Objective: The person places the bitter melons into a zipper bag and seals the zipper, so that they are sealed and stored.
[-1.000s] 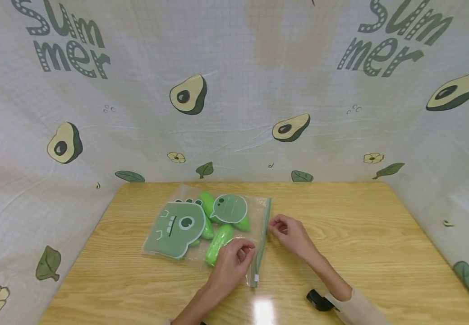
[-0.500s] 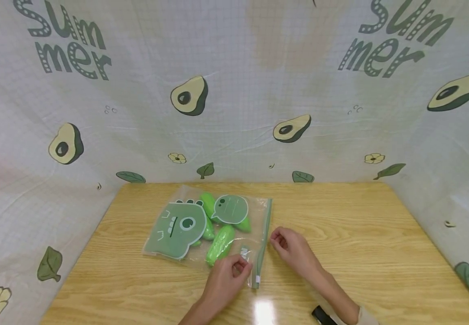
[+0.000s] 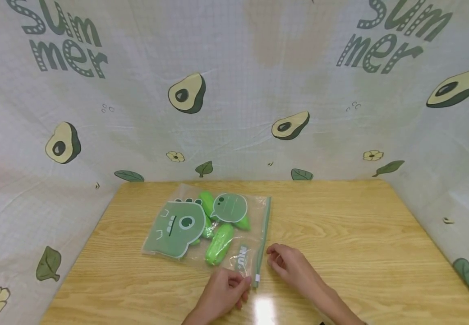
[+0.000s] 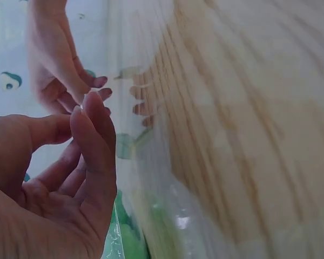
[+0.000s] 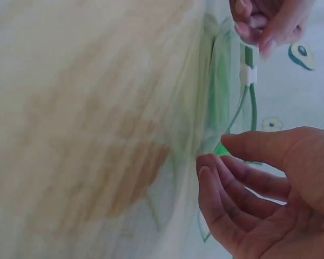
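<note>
A clear zip bag (image 3: 195, 264) with a green cartoon monster print lies flat on the table, several bright green elongated pieces (image 3: 220, 244) inside it. Its green zip edge runs along the right side, with a white slider (image 3: 257, 278) near the front corner. My left hand (image 3: 225, 291) is at that front corner, fingers loosely bent, with nothing seen between them; whether it touches the bag I cannot tell. Just right of the zip edge is my right hand (image 3: 293, 266), its thumb and fingertips apart in the right wrist view, holding nothing.
The wooden table (image 3: 352, 234) extends to the right of the bag and in front of it. A pale cloth (image 3: 234, 90) printed with avocados and leaves hangs behind the table and on both sides.
Both hands have moved towards the table's front edge, the right along the zip edge and the left off the bag's printed lettering to its front corner. The bag stays in place.
</note>
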A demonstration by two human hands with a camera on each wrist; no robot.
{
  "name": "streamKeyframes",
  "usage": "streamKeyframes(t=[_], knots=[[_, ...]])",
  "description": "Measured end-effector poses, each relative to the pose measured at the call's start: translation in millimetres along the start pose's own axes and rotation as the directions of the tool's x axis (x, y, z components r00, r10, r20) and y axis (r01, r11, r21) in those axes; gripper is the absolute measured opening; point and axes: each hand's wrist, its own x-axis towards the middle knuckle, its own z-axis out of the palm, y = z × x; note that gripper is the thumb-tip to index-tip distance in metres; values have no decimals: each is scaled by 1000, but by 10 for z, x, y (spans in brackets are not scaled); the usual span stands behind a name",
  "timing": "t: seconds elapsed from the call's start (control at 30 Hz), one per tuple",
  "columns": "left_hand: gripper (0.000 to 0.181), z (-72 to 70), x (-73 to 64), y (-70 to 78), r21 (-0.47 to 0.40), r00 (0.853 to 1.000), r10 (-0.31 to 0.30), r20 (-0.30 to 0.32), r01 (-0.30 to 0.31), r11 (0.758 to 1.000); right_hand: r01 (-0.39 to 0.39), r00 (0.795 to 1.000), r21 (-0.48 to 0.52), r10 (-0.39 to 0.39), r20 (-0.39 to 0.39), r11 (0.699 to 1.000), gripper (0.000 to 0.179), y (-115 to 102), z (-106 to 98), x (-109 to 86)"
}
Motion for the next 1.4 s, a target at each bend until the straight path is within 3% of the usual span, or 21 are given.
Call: streamKeyframes(t=[0.2,0.37,0.47,0.7,0.93,1.13,1.27,1.4], knots=[[36,3,-52,-14,-61,994,-94,57,97,993,-15,997,80,9,80,997,14,-49,27,-87],[40,-11,-90,-17,-102,972,-173,158,191,976,-65,990,119,50,129,991,17,-77,49,-119],[38,-9,-94,-33,-133,965,-175,196,203,970,-97,983,157,70,168,983,24,-88,69,-119],[36,28,-58,-84,-230,965,-121,232,175,957,-118,972,261,57,228,958,34,-109,123,-107],[35,77,-35,-102,-299,971,-121,207,180,937,-159,954,438,23,300,885,25,-56,136,-99],[34,133,0,-98,-388,977,-164,137,205,899,-198,944,524,17,330,828,26,-49,130,-75],[31,167,32,-111,-435,972,-218,89,235,869,-216,940,541,22,341,813,28,-47,125,-54],[29,193,54,-122,-475,970,-234,70,239,847,-231,937,541,36,346,809,28,-40,128,-40]])
